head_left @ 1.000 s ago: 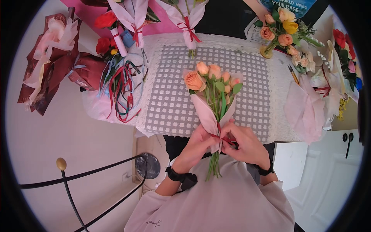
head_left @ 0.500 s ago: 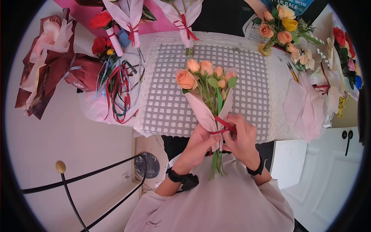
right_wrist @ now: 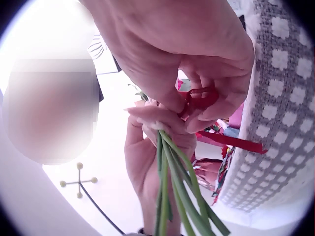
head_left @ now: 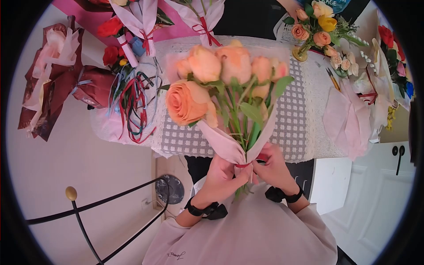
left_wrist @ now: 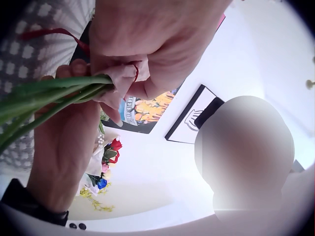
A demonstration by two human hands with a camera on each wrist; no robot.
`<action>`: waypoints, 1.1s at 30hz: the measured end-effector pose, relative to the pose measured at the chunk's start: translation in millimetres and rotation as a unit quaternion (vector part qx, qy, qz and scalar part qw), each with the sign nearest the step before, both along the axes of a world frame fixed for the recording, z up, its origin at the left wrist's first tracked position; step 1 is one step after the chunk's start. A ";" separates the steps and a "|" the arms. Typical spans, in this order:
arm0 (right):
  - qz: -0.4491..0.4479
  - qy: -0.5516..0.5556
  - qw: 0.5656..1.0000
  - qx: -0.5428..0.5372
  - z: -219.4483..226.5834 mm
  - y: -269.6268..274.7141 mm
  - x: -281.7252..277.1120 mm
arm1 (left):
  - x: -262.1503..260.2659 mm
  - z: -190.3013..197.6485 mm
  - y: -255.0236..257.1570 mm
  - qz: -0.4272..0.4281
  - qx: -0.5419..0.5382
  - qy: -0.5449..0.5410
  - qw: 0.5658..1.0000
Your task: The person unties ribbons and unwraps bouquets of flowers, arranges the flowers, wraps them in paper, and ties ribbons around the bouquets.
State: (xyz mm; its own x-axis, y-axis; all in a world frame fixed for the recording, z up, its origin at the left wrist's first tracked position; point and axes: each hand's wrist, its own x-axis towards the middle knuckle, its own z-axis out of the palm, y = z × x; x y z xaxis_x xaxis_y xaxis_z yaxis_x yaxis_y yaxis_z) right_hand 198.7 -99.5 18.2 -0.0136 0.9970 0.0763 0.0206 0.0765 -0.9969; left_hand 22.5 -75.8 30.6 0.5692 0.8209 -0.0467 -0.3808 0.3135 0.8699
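Note:
A bouquet of peach roses [head_left: 187, 102] in pale pink paper [head_left: 224, 143] is held upright above the checked mat, its blooms toward the camera. The left hand [head_left: 221, 177] grips the wrapped neck, where a red ribbon [head_left: 242, 165] circles the paper. On the other side of the neck, the right hand [head_left: 274, 170] pinches the ribbon. In the right wrist view a red ribbon loop [right_wrist: 203, 98] sits between the right hand's [right_wrist: 197, 54] thumb and fingers, and a loose ribbon end [right_wrist: 236, 142] sticks out. Green stems [right_wrist: 182, 182] hang below the hands.
Beyond the checked mat [head_left: 185, 137] lie wrapped bouquets. Tangled ribbons [head_left: 137, 106] and a dark red wrapped bouquet [head_left: 95, 84] are at the left. At the right are a small flower arrangement [head_left: 321, 39], a pencil [head_left: 334, 80] and pink paper [head_left: 346, 119].
The bouquet has tilted up, its blooms now larger and closer to the head camera. The red ribbon, raised in a loop before, now lies close round the neck. The right hand has moved slightly down.

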 end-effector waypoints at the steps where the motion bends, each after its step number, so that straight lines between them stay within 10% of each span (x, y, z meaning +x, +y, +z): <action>1: 0.049 0.022 0.997 -0.057 2.2 -0.5 4.7 | -0.4 4.2 -0.7 -0.007 -0.016 0.000 1.000; 18: 0.037 0.291 0.950 0.104 -0.9 -8.5 -1.1 | 12.2 16.8 9.1 0.032 -0.026 -0.085 0.995; 21: 0.026 0.263 0.962 0.067 7.6 -12.8 -3.1 | 14.5 14.2 11.7 0.068 -0.036 -0.074 0.994; 26: -0.128 -0.186 0.963 0.149 14.6 -4.3 -1.9 | 9.9 12.2 13.3 0.095 -0.061 -0.078 0.991; 33: -0.109 -0.253 0.961 0.018 12.6 -9.5 44.0 | -14.7 31.2 27.3 0.134 0.007 0.015 0.991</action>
